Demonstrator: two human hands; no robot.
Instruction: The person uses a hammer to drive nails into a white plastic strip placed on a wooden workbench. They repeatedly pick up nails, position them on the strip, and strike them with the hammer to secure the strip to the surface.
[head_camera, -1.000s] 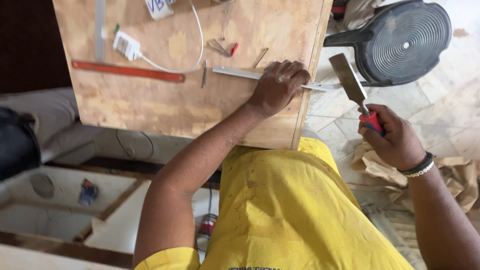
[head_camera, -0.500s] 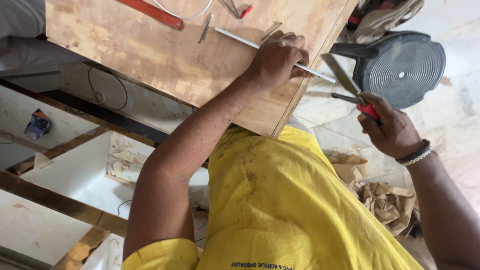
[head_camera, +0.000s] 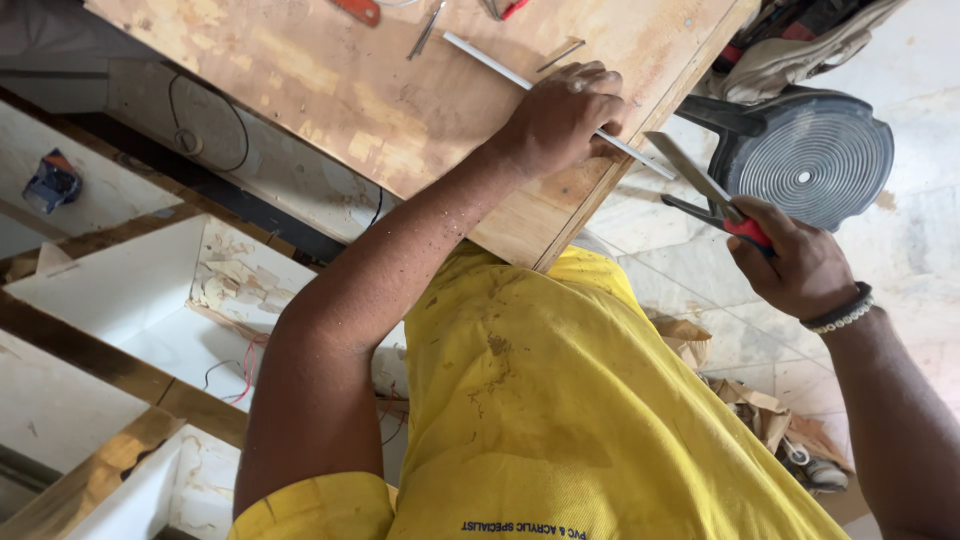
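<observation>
My left hand (head_camera: 566, 115) presses a thin white strip (head_camera: 480, 56) flat against a plywood board (head_camera: 380, 90), close to the board's right edge. One end of the strip sticks out past that edge. My right hand (head_camera: 792, 262) grips a pair of metal snips with red handles (head_camera: 712, 190), held off the board over the floor. The open blades point at the strip's overhanging end and sit just beside it. A beaded band is on my right wrist. My yellow shirt fills the lower middle of the view.
A black round fan-like object (head_camera: 812, 160) lies on the tiled floor to the right. Small metal bits and red-handled tools (head_camera: 430, 25) lie at the board's far side. White cabinet panels with wooden edges (head_camera: 130, 300) stand to the left. Brown paper scraps (head_camera: 760, 410) lie by my feet.
The view has tilted and swung left, so the board has shifted up and right. The snips have come closer to the strip's free end. My left hand stays on the strip.
</observation>
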